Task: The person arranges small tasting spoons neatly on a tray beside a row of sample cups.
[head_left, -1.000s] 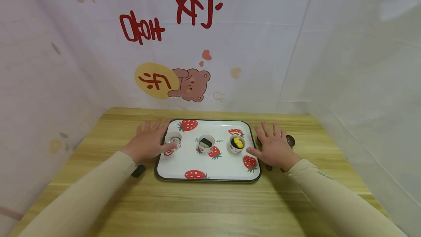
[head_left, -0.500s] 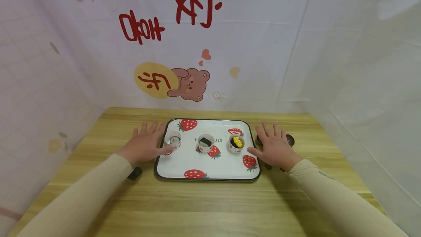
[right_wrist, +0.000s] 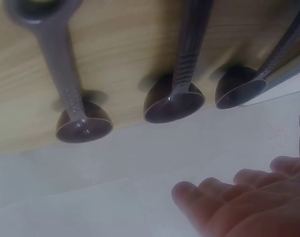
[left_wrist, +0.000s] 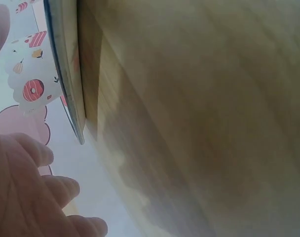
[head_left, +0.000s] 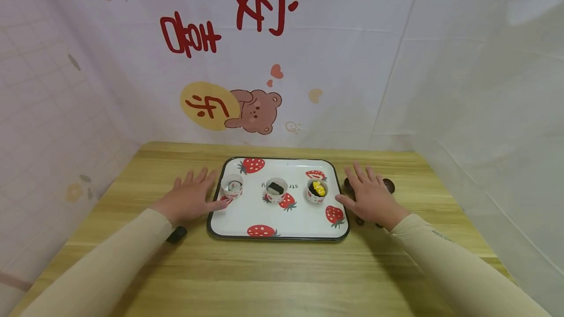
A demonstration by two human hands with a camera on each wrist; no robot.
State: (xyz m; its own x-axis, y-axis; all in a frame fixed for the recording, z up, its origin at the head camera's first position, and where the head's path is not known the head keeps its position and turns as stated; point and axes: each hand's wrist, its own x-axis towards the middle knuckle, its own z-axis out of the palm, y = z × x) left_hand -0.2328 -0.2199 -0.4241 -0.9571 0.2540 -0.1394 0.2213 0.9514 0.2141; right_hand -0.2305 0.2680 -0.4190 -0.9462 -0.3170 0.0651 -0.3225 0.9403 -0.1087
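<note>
Now both hands (left [head_left: 189, 198], right [head_left: 371, 198]) rest flat, released, flanking the tray [head_left: 229, 226].

Wooden table [head_left: 273, 278], white cloth backdrop [head_left: 462, 62] with cartoon bear [head_left: 255, 111]

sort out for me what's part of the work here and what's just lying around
In hand:
- left hand, flat, thumb at the tray edge
- right hand, flat over the spoons
- three cups: left cup, middle cup, right cup

Lying about:
- small dark object under the left forearm
- printed backdrop
</note>
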